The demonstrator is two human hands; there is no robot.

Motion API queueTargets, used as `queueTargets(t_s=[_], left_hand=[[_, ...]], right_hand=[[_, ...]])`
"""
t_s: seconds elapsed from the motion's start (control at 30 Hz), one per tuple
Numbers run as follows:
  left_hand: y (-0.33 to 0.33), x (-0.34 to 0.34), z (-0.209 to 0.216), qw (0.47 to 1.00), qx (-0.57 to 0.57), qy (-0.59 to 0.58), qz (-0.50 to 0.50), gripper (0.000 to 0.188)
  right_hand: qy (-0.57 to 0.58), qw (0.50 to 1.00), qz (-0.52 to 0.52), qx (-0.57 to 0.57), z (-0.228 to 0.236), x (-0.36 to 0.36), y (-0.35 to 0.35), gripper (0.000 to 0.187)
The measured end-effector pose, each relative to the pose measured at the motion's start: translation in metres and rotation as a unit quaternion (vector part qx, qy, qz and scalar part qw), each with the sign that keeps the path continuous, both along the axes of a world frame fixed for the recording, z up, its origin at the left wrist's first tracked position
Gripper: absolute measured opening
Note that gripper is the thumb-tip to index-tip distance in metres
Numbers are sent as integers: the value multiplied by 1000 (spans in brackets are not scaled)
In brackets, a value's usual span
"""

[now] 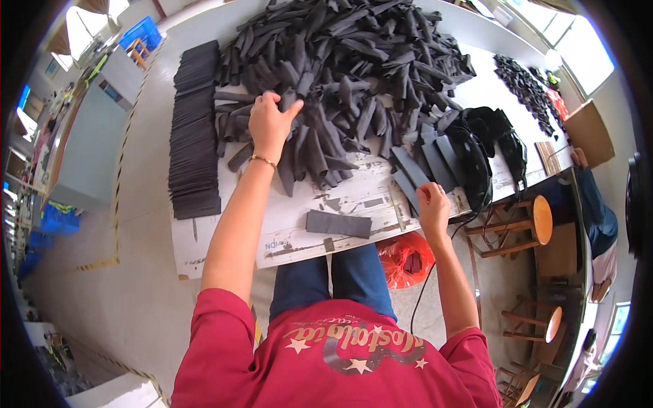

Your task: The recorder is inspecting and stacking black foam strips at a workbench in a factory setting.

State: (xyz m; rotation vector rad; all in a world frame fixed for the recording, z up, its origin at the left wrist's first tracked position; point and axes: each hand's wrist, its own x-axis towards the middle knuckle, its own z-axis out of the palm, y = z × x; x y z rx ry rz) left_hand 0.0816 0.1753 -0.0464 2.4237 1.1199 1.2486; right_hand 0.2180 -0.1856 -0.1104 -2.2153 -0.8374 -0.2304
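Observation:
My left hand (271, 128) reaches into a large heap of dark grey rolled fabric pieces (333, 75). Its thumb and fingers close around one rolled fabric piece (288, 103) at the heap's near side. My right hand (434, 204), fingers pinched, is at the near end of the flat grey fabric strips (410, 173) lying by the table's right front. On the white table between my hands, near the front edge, lies a single flat dark grey strip (338, 224). A long row of flat dark pieces (195, 129) is stacked tightly along the table's left side.
Black bundled items with a cable (476, 156) stand right of the strips. A red plastic bag (406, 258) hangs or sits below the front edge. Wooden stools (542, 219) and a cardboard box (589, 134) are to the right, where another person's arm (580, 160) shows.

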Motion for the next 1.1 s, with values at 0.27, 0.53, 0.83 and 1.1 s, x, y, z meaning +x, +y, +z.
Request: queueTargets(t_s=[0.27, 0.53, 0.83, 1.1], left_hand=[[14, -7, -17, 994, -67, -31, -81, 10], [-32, -52, -6, 984, -36, -89, -149, 9], [-80, -82, 1, 965, -105, -82, -227, 9], [-100, -94, -2, 953, -84, -46, -287, 9]], right_hand=[[-103, 981, -15, -163, -9, 33, 29, 22], [-243, 878, -29, -411, -34, 37, 50, 27], [-289, 864, -36, -412, -34, 29, 46, 24], [-300, 949, 21, -94, 12, 27, 26, 22]])
